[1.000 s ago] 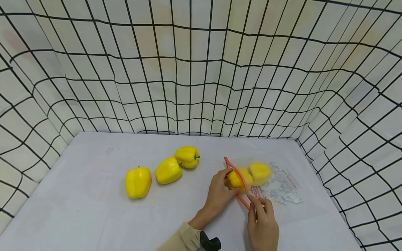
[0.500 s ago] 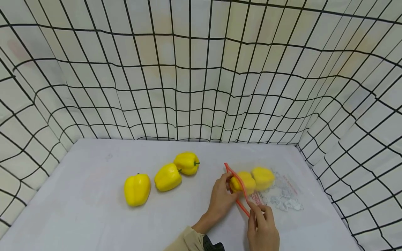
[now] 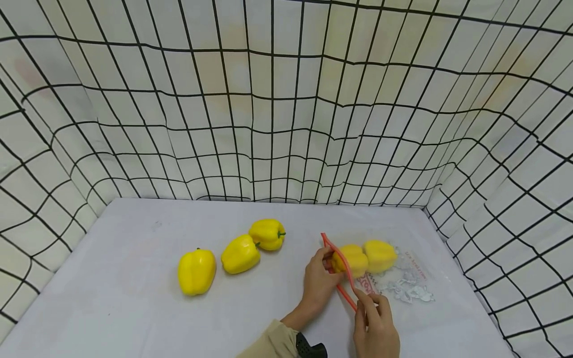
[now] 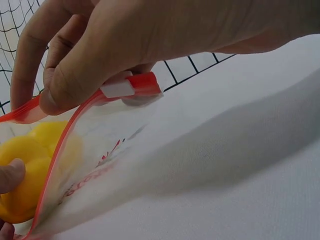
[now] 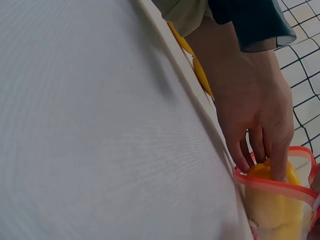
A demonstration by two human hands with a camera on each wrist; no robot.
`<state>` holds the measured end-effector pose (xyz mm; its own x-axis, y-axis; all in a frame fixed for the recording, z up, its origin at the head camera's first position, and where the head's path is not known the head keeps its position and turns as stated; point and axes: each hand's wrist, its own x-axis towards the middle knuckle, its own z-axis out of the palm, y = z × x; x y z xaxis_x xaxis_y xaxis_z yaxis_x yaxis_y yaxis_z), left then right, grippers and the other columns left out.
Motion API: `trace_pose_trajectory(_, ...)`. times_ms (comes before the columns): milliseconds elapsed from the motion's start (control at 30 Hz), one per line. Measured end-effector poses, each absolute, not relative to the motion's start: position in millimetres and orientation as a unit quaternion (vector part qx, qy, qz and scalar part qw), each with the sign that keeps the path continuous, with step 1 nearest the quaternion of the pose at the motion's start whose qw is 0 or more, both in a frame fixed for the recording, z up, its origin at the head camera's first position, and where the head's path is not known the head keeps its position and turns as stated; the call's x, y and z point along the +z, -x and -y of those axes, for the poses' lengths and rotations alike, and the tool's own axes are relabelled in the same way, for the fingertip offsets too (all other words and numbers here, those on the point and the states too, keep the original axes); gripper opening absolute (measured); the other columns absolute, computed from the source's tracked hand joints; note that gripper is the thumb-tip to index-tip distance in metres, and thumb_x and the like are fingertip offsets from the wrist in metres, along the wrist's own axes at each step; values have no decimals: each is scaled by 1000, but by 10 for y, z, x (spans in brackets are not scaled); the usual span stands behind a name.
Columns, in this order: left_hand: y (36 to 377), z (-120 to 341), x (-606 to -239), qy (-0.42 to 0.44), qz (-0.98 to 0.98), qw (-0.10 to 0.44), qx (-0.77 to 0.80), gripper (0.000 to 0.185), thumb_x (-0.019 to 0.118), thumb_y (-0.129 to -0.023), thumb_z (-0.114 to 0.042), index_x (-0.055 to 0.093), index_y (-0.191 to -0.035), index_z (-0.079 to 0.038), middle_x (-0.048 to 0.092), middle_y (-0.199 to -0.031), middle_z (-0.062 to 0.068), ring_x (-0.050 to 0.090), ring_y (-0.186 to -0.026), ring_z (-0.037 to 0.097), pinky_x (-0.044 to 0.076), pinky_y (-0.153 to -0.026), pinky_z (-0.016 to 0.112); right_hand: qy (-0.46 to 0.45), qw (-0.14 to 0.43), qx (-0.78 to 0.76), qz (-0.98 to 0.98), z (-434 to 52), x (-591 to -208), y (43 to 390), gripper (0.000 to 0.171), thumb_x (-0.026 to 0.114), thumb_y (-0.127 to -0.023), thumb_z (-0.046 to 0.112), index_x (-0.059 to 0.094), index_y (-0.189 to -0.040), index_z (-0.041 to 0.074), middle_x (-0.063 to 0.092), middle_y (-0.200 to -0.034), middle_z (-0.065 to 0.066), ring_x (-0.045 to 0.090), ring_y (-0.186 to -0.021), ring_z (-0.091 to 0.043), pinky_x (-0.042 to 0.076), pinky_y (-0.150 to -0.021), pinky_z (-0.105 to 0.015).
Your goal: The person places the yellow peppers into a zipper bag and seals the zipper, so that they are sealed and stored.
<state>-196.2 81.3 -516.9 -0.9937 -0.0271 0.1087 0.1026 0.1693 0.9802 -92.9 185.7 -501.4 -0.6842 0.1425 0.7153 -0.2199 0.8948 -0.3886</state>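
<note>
On the white table (image 3: 134, 308), a clear zip bag (image 3: 403, 283) lies flat so that bell peppers slide in. One inner pepper (image 3: 380, 255) sits deep in it; three loose peppers (image 3: 240, 254) lie well to the left. The right hand (image 3: 376, 325) pinches the red zip strip (image 3: 348, 298), keeping the mouth wide. The left hand (image 3: 319, 283), fingers extended, presses the mouth pepper (image 3: 353, 259) inward.

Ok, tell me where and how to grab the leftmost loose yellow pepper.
Take the leftmost pepper across its broad flanks, coming from above. It stands stem up on the table, apart from the next pepper, so both sides look free. The stem looks too small to hold.
</note>
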Motion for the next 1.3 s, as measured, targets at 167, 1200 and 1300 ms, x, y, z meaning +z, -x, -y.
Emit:
trace_pose_trajectory(167, 1968, -852, -5167, 15, 761, 49, -647, 52, 85, -72, -14, 63, -120, -13, 68, -112, 1, 59, -91, 12, 52, -78, 22, -21, 395, 232, 889, -1857, -5017, 927, 44, 79, -68, -13, 75, -101, 14, 58, -88, -4, 39, -53, -1, 29, -43, -11)
trace_pose_trajectory(1200, 1882, -679, -5152, 115, 826, 31, -551, 64, 84, -77, -23, 53, -132, -12, 60, -119, 2, 57, -99, 14, 52, -86, 24, 6, 373, 227, 900, -1845, -4986, 910, 39, 79, -71, -8, 75, -102, 16, 59, -91, -3, 40, -56, 3, 33, -46, -11)
trace_pose_trajectory(1300, 1868, -669, -5145, 119, 832, 31, -541, 64, 84, -78, -24, 52, -132, -13, 59, -120, 2, 57, -102, 15, 51, -87, 25, 6, 368, 226, 902, -1845, -4986, 906, 40, 79, -71, -8, 75, -103, 16, 59, -92, -3, 40, -56, 4, 33, -46, -11)
